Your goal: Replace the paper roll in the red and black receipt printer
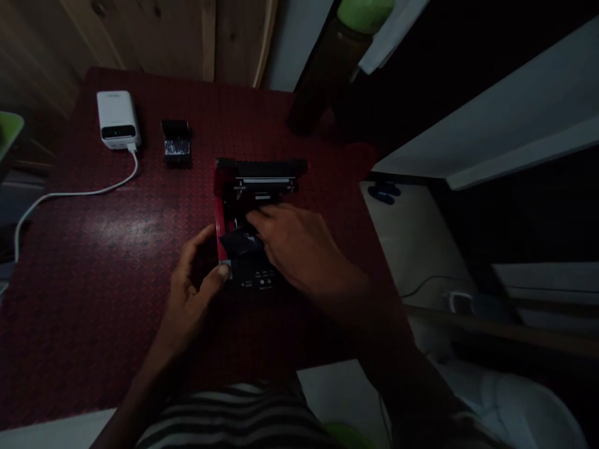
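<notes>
A small red and black device [219, 234], which looks like a printer, stands on the table with its black lid [269, 168] raised. My left hand [194, 287] grips its left side, thumb on the front corner and fingers along the outer wall. Over the opened bay is my right hand [297, 246], its fingers bent down inside. The fingertips are partly hidden, so what they pinch cannot be made out. Beside them a shiny dark sheet or film [243, 242] sticks out over the front of the bay. Small buttons [262, 282] show on the front panel.
The dark red patterned table [116, 268] carries a white power bank [116, 118] with a white cable [93, 192]. A small black piece with a shiny face [176, 144] lies nearby. Farther back stands a dark bottle with a green cap [365, 14]. Slippers [382, 193] are on the floor.
</notes>
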The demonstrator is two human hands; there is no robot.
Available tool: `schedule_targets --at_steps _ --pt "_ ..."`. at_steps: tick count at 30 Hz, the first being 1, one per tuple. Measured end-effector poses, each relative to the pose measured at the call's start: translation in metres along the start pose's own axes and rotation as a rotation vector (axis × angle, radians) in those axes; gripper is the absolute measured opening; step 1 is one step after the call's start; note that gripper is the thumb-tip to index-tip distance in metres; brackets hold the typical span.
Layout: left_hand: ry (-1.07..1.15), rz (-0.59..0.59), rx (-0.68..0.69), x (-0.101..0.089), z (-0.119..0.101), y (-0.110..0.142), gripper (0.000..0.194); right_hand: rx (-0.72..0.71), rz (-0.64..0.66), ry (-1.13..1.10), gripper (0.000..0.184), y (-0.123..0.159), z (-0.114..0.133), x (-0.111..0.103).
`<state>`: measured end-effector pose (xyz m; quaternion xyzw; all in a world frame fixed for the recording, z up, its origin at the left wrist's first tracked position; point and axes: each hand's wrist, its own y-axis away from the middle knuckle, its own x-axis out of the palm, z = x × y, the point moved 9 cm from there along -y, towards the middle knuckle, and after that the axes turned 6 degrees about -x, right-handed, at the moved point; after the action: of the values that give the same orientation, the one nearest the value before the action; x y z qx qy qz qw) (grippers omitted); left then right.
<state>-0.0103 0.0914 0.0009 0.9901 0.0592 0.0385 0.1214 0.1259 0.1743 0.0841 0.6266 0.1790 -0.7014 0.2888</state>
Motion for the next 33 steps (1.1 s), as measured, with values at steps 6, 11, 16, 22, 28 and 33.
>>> schedule_targets --at_steps 6,11,16,22,28,33 --pt "-0.001 0.009 -0.018 0.000 -0.003 0.000 0.062 0.028 0.072 0.040 0.028 -0.021 -0.017 0.018" --pt "-0.012 0.003 -0.024 0.000 -0.003 0.000 0.063 0.030 0.044 0.020 0.028 -0.023 -0.018 0.021" --pt "-0.010 -0.004 -0.020 -0.001 -0.001 0.000 0.063 -0.002 -0.049 -0.083 0.034 -0.011 -0.021 0.016" --pt "0.019 -0.006 -0.042 -0.002 0.000 -0.001 0.060 -0.267 -0.074 -0.501 0.050 0.014 -0.012 0.002" --pt "-0.011 -0.099 -0.032 -0.011 -0.010 0.000 0.056 -0.336 -0.153 -0.577 0.047 0.030 -0.009 -0.007" --pt "-0.110 -0.207 0.126 -0.024 -0.043 -0.021 0.050 -0.386 -0.256 -0.585 0.024 0.045 -0.007 -0.011"
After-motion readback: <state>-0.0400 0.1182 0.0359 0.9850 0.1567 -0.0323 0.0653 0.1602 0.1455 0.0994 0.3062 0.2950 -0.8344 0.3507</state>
